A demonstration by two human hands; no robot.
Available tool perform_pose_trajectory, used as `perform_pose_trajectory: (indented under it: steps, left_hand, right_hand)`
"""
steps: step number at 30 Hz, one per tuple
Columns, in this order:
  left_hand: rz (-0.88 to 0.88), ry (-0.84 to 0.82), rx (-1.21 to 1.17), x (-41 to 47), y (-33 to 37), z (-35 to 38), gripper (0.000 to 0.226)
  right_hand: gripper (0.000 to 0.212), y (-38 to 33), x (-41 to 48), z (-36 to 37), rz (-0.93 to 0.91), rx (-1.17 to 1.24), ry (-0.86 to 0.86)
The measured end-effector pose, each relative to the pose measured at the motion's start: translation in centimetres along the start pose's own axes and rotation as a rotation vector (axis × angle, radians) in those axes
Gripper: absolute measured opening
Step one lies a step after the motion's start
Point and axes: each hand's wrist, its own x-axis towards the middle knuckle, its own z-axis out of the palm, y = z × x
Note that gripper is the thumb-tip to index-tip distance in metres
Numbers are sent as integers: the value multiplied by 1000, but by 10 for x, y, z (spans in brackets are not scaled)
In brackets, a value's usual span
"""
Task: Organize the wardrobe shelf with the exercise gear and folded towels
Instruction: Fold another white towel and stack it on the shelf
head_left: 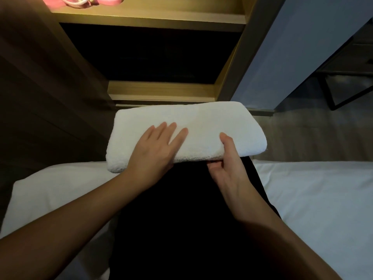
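a: we're seeing the white towel (201,120), folded, sitting over the lap in front of the wardrobe (248,63), just beyond the edge of the bed (312,188).
b: agreed. the left grip (159,146) is lying flat on top of it, fingers straight and pressing down.
a: the right grip (226,164) is pinching the towel's near edge, thumb on top and fingers curling underneath.
b: we're also tagging the pink exercise gear (60,1), lying on the lit shelf (151,22) at top left, well apart from the towel. the compartment below is looking too dark, so we're not telling what's inside.
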Motion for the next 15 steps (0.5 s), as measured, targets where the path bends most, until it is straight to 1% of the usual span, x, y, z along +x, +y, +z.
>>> perform_pose_trajectory:
  steps: [3,5,8,11,13,15]
  left_hand:
    - [-23,46,-54,-10,-10,3,66]
    - [-18,60,-52,-10,-11,6,62]
    - [17,98,-27,-10,-9,10,58]
    - [31,93,-9,-16,-15,12,62]
    - [-10,83,15,-23,-25,11,66]
    - [-56,126,10,-28,-36,12,65]
  right_hand:
    - [39,1,-3,5,32,67,-10]
    - [41,10,-6,12,23,81,-44]
    - [44,31,-3,16,19,34,-88]
    - [44,36,6,12,-9,29,-46]
    - [46,32,9,9,-23,56,-28]
    - [43,31,10,10,-32,65,-10]
